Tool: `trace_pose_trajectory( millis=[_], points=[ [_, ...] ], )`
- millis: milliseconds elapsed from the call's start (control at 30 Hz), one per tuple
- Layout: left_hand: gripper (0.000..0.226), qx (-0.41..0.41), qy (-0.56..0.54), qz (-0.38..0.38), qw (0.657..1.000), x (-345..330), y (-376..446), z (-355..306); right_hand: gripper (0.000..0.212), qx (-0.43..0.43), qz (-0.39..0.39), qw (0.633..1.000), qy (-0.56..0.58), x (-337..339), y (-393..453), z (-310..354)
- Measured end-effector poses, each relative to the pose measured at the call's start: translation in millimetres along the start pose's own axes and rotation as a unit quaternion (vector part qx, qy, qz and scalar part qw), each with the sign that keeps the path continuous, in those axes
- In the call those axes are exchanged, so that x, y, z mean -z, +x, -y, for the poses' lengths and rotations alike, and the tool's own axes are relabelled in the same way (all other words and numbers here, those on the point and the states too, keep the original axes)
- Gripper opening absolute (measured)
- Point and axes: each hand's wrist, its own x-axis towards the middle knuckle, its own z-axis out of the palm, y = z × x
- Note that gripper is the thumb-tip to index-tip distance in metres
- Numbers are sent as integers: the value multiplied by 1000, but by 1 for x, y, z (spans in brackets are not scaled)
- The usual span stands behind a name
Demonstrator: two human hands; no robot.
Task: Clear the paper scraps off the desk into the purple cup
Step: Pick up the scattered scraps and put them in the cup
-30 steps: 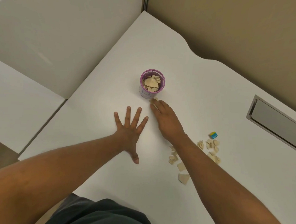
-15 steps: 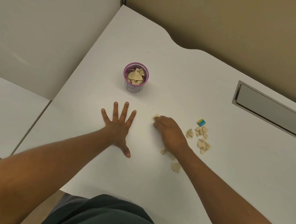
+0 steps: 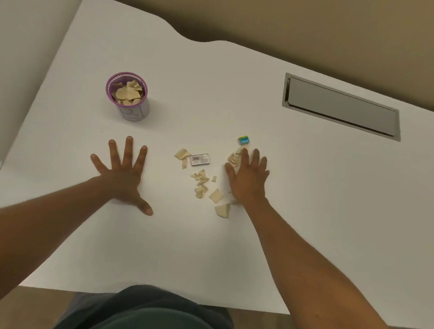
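A person leans over a white table [image 3: 239, 95], both hands flat on its surface and well apart, midway through clearing torn paper into a purple cup [image 3: 128, 96]. The left hand [image 3: 123, 172] lies with fingers spread wide and nothing under it, apparently bracing the body. The right hand [image 3: 246, 177] is laid open, fingers together, its inner edge against a small heap of paper scraps [image 3: 234, 158], a pose that looks set to rake them inward rather than pinch them up; neither hand grips anything. More scraps [image 3: 202, 182] lie loose between the hands, near a small barcoded label [image 3: 200, 159], with a blue-and-yellow block [image 3: 244, 140] just beyond the right fingertips. The cup stands upright beyond the left hand, well apart from the litter, already holding a good heap of scraps up near its rim. A grey cable hatch [image 3: 342, 106] sits shut at the far right.
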Motion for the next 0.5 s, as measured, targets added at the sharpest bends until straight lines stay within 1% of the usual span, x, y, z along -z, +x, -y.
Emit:
trace_pose_trajectory(
  millis=[67, 133, 167, 233, 333, 400, 467, 500],
  points=[
    [192, 6, 1, -3, 1000, 1, 0, -1, 58, 78, -25, 996, -20, -8, 1, 2],
    [192, 11, 1, -4, 1000, 2, -1, -2, 44, 141, -44, 989, -9, -13, -2, 1],
    [192, 11, 1, -4, 1000, 3, -2, -3, 39, 156, -53, 986, 6, -15, -4, -3],
    [192, 10, -1, -5, 1000, 4, -4, -5, 35, 158, -63, 984, 43, -18, -13, -12],
    [191, 6, -3, -10, 1000, 4, -5, -5, 39, 168, -69, 981, 75, -19, -27, -32],
    [190, 3, -4, -13, 1000, 5, -6, -5, 43, 190, -62, 974, 104, -19, -38, -38],
    [189, 1, -5, -15, 1000, 5, -7, -5, 54, 207, -19, 970, 125, -17, -48, -34],
    [189, 0, -6, -16, 1000, 6, -8, -5, 64, 214, 9, 970, 115, -16, -52, -31]
  ],
)
